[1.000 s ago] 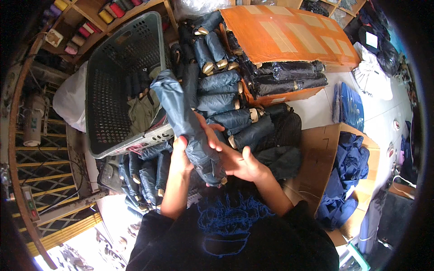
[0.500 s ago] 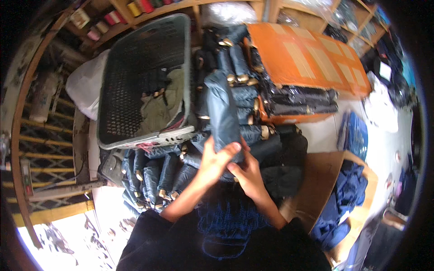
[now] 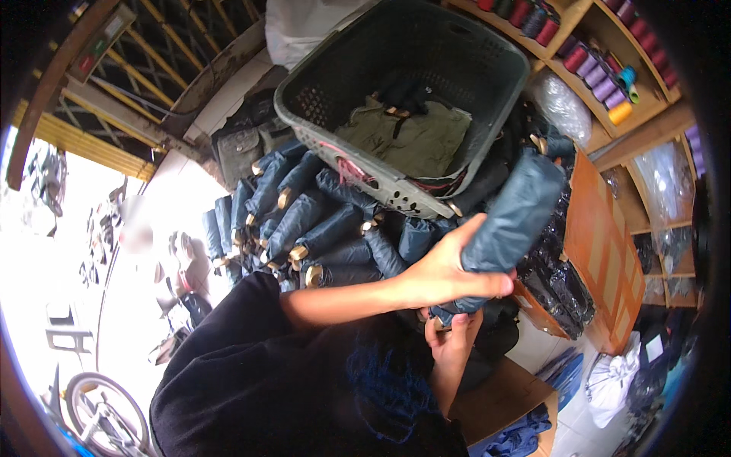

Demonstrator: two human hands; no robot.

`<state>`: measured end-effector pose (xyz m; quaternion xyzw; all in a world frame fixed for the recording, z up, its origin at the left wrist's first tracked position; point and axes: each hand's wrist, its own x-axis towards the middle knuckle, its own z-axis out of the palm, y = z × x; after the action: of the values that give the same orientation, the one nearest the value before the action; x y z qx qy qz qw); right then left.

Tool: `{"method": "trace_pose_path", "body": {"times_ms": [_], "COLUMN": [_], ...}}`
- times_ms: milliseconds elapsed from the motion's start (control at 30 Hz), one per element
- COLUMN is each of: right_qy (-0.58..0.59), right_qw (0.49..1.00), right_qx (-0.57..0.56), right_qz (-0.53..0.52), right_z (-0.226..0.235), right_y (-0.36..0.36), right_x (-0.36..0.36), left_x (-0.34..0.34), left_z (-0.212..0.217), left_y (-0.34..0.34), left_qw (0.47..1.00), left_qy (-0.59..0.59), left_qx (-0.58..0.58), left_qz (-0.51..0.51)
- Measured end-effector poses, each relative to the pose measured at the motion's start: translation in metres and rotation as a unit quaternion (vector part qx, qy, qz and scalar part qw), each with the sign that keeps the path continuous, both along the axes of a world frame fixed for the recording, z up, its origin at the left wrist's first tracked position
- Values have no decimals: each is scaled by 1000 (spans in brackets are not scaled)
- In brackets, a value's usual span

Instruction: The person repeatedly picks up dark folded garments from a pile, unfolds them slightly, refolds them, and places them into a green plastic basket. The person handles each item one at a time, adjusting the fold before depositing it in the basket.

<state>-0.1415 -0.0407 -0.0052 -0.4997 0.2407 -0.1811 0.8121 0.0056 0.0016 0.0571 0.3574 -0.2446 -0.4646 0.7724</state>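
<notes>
Head — hands (image 3: 440, 273) grip bundle (image 3: 518, 213); basket rim (image 3: 430, 206) near

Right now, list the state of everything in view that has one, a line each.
Held bundle: rolled, tilted, off the pile
Left hand: closed around the held bundle
Right hand: at its lower end, fingers bent
Other bundles: rolled, heaped
Basket: open-topped, partly filled
Olive cloth: spread inside the basket
Orange carton: one side open, black-wrapped packs showing
Brown box: open, blue cloth inside
</notes>
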Motion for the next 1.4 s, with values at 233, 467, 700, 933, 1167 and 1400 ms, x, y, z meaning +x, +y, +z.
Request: {"method": "trace_pose_path", "body": {"times_ms": [233,467,700,933,1167,1400], "right_qy": [-21,-29,26,103,602,601], "right_qw": [987,996,997,953,666,686], "right_qx": [-6,-55,48,-222,-437,-410], "right_qz": [-160,67,61,177,63,8], "right_z": [-5,9,18,-23,-63,-124], "right_y": [25,4,36,18,-54,-13], "right_x": [18,34,60,53,-66,-90], "left_x": [-19,9,12,59,127,125], "left_z": [-18,-42,-50,-71,-105,-110], "left_y": [26,45,66,124,214,183], "left_qw": [996,999,980,902,572,576], "left_qy": [-65,3,69,-290,-610,-642], "left_qx": [59,-1,97,285,544,488], "left_qz": [17,45,161,145,70,133]}}
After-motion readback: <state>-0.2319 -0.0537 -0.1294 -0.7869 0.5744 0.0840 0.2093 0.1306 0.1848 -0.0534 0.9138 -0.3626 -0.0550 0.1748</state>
